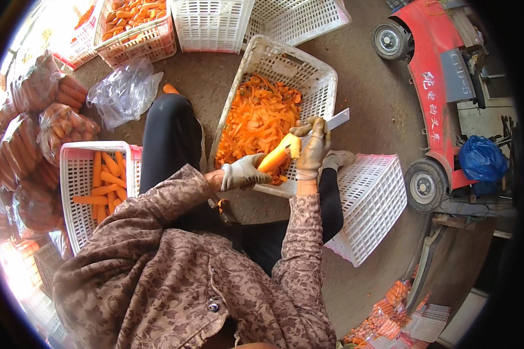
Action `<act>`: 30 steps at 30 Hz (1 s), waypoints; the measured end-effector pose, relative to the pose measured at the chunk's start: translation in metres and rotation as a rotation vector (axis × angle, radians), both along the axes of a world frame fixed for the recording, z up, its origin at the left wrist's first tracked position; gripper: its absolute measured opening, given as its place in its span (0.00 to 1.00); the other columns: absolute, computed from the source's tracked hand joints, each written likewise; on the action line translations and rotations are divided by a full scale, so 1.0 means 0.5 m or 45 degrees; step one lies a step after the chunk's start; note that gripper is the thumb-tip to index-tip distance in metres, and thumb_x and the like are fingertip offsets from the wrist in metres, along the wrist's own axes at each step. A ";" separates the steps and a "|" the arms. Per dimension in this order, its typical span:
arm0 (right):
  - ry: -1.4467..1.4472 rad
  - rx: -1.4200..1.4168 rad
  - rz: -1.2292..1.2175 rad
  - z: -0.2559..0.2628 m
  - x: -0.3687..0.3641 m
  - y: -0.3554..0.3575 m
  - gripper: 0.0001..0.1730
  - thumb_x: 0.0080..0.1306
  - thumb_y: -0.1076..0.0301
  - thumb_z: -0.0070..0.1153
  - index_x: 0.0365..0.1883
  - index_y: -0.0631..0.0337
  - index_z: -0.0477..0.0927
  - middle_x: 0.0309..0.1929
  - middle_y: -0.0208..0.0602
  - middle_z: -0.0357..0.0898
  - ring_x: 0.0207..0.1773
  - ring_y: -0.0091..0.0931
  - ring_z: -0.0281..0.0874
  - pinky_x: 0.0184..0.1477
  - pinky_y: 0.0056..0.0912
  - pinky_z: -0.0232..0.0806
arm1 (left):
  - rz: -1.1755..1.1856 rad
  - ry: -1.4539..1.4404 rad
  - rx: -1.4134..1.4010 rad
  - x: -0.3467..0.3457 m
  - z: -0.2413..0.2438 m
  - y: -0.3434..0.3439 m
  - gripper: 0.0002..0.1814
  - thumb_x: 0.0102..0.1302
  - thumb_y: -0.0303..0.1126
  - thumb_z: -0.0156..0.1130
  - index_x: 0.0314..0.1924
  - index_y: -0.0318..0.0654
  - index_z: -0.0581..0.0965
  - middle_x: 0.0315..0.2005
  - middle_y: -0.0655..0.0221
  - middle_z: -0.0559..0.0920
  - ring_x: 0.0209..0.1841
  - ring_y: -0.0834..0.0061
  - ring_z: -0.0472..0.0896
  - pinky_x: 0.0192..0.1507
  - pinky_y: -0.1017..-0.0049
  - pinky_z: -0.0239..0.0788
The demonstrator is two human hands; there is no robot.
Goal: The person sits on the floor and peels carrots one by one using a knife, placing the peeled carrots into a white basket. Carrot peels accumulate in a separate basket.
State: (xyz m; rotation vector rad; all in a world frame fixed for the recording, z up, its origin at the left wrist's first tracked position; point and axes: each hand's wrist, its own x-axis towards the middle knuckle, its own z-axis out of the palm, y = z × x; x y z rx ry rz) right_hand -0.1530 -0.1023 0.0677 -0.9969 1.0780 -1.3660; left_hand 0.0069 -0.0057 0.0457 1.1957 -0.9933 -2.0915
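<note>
My left hand (244, 171), in a pale work glove, is closed around the lower end of a thick carrot (274, 159). The carrot's upper end is cut, with a rough piece at its tip. My right hand (313, 146), gloved too, grips a knife whose flat metal blade (338, 119) points up and right; its handle is hidden in the fingers. Both hands are over the near right part of a dirty white plastic crate (335, 83), which holds a heap of carrot peelings (257, 118).
A crate (64, 174) of whole carrots (109, 179) stands left, beside bagged carrots (24, 148). A clear plastic bag (124, 94) lies on the floor. Another white crate (367, 209) is at right, near a red vehicle (428, 70). Filled crates (135, 43) stand at the upper left.
</note>
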 end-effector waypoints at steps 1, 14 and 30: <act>0.076 -0.051 0.067 0.024 0.029 0.033 0.20 0.76 0.50 0.50 0.38 0.61 0.77 0.20 0.35 0.78 0.25 0.27 0.82 0.36 0.34 0.77 | -0.001 -0.021 -0.031 -0.001 0.005 0.004 0.31 0.61 0.37 0.71 0.61 0.37 0.69 0.24 0.73 0.75 0.16 0.85 0.71 0.17 0.80 0.62; 0.529 0.233 -0.326 -0.004 -0.110 -0.135 0.16 0.75 0.58 0.50 0.45 0.65 0.73 0.19 0.34 0.75 0.17 0.22 0.70 0.18 0.27 0.63 | 0.018 0.492 0.280 0.014 0.017 0.020 0.26 0.65 0.31 0.66 0.59 0.36 0.67 0.18 0.76 0.71 0.11 0.85 0.65 0.12 0.83 0.54; 0.300 -0.062 -0.518 -0.016 -0.139 -0.163 0.19 0.75 0.52 0.49 0.37 0.61 0.75 0.19 0.31 0.76 0.18 0.20 0.74 0.12 0.19 0.62 | 0.069 1.206 0.648 0.011 -0.004 0.028 0.14 0.72 0.35 0.56 0.28 0.40 0.70 0.12 0.72 0.68 0.10 0.81 0.64 0.13 0.81 0.53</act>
